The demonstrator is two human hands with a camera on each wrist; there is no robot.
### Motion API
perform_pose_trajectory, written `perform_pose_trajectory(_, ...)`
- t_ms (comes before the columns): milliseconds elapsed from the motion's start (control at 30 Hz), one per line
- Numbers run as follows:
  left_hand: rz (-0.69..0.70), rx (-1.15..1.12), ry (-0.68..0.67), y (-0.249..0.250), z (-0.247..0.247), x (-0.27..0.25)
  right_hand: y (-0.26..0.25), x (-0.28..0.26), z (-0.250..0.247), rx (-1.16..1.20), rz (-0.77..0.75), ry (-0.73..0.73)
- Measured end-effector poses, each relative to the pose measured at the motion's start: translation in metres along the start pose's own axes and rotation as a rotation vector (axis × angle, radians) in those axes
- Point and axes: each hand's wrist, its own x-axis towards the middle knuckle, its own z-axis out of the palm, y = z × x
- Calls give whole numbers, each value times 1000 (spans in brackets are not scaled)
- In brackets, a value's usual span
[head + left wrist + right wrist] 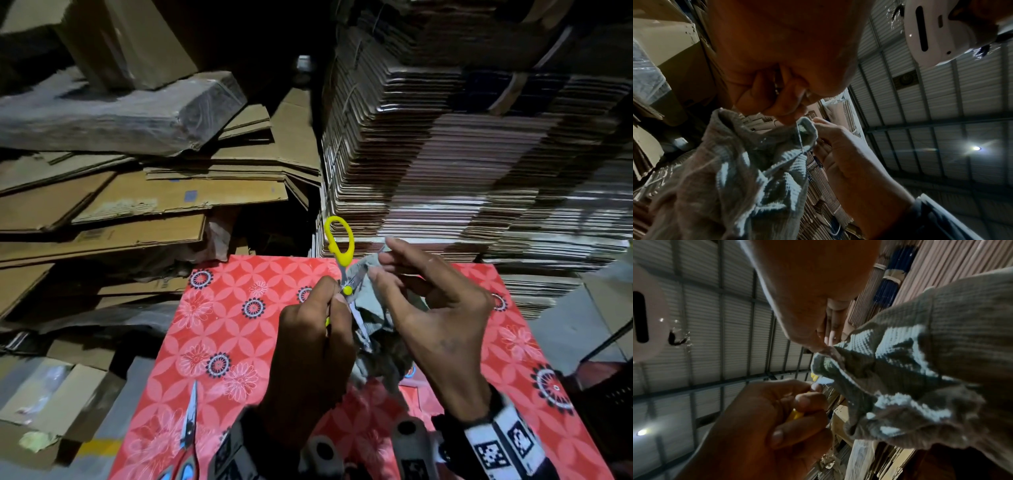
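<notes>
My left hand grips small yellow-handled scissors near the pivot. One yellow loop sticks up above the fingers, and a sliver of yellow shows in that fist in the right wrist view. My right hand pinches the top edge of a grey waffle-knit cloth, which hangs crumpled between both hands over a red patterned board. In the left wrist view a thin thread runs from the cloth up to my left fingers. The cloth hides the blade tips.
A second pair of scissors lies on the board at the lower left. A tall stack of flattened cartons rises behind on the right. Loose cardboard sheets pile up on the left.
</notes>
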Motion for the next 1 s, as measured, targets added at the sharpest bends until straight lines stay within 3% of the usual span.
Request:
perform_pose_trajectory(233, 10, 18, 23, -1, 2, -3, -3, 2, 1, -255, -154, -50)
perform_pose_trajectory(433, 39, 49, 48, 0, -1, -2, -6, -10, 4, -178, -136, -147)
perform_pose_trajectory(533, 47, 67, 30, -2, -1, 0, -9, -6, 4, -99, -50, -188)
perform_pose_trajectory(733, 56, 65, -3, 0, -1, -3, 5, 10, -4, -19, 87, -52)
perform_pose_trajectory(900, 68, 92, 11, -3, -1, 1, -10, -6, 4, -3, 60, -208)
perform_pose_trajectory(1000, 55, 107, 3, -7, 2, 0, 6, 9, -5, 32, 166, -144)
